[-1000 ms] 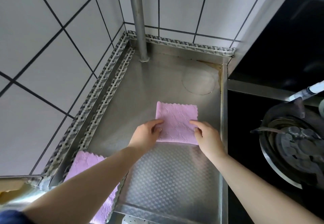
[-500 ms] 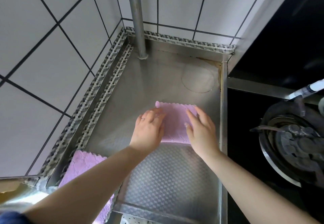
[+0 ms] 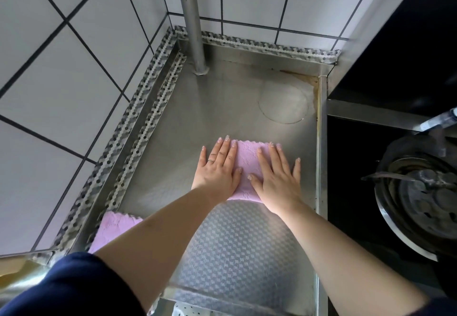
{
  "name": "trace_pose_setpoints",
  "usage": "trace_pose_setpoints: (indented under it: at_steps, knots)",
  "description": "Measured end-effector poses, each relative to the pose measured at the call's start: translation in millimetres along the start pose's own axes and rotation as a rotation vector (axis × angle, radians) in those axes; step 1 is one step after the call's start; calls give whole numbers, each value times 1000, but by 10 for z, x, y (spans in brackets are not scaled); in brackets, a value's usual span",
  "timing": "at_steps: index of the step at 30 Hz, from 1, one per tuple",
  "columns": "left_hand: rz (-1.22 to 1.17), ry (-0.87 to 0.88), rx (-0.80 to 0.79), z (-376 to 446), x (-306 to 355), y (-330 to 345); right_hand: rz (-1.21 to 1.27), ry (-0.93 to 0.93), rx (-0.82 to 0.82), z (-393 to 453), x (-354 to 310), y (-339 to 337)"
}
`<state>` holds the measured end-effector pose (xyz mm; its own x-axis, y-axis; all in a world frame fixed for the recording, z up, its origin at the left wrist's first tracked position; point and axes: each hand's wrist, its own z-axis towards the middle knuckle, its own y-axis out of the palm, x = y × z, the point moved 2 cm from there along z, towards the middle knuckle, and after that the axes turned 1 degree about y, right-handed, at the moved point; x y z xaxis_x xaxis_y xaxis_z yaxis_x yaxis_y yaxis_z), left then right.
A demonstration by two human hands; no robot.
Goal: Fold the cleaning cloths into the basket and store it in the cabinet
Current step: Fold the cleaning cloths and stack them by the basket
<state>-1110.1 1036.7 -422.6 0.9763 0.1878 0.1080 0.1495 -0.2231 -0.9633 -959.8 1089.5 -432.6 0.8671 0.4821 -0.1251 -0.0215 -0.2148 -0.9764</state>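
A folded pink cleaning cloth lies flat on the steel counter. My left hand presses its left part with straight fingers. My right hand lies flat on its right part, fingers spread. A second pink cloth lies at the counter's near left edge, partly hidden by my left forearm. No basket or cabinet is in view.
A metal pipe rises from the counter's far left corner. White tiled walls close off the left and back. To the right, past the counter's raised rim, sits a gas burner in a dark stove top.
Both hands slid from the cloth's near corners up over it and flattened, fingers straightening. The cloth now shows smaller, covered by my palms.
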Motion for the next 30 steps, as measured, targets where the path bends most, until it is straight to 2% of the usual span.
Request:
trace_pose_setpoints:
  at_steps: [7, 11, 14, 17, 20, 24, 27, 30]
  knots:
    - [-23, 6, 6, 4, -16, -25, 101, 18, -32, 12, 19, -98]
    - [-126, -88, 143, -165, -167, -73, 607, 288, 131, -110, 190, -288]
    - [-222, -122, 126, -276, -204, -95, 871, 453, 6, -181, 242, -348]
    - [-395, -195, 137, -268, -166, -149, 927, 455, -90, -145, 213, -412]
    - [-647, -284, 142, -250, -155, -224, 1030, 463, -83, -101, 162, -477]
    - [-1051, -340, 82, -211, -135, -315, 1292, 608, -96, -100, 129, -435]
    - [-1178, -405, 92, -238, -157, -410, 1522, 679, -154, -173, 73, -444]
    - [-1212, -435, 138, -338, -271, -487, 1622, 686, -276, -314, -17, -502]
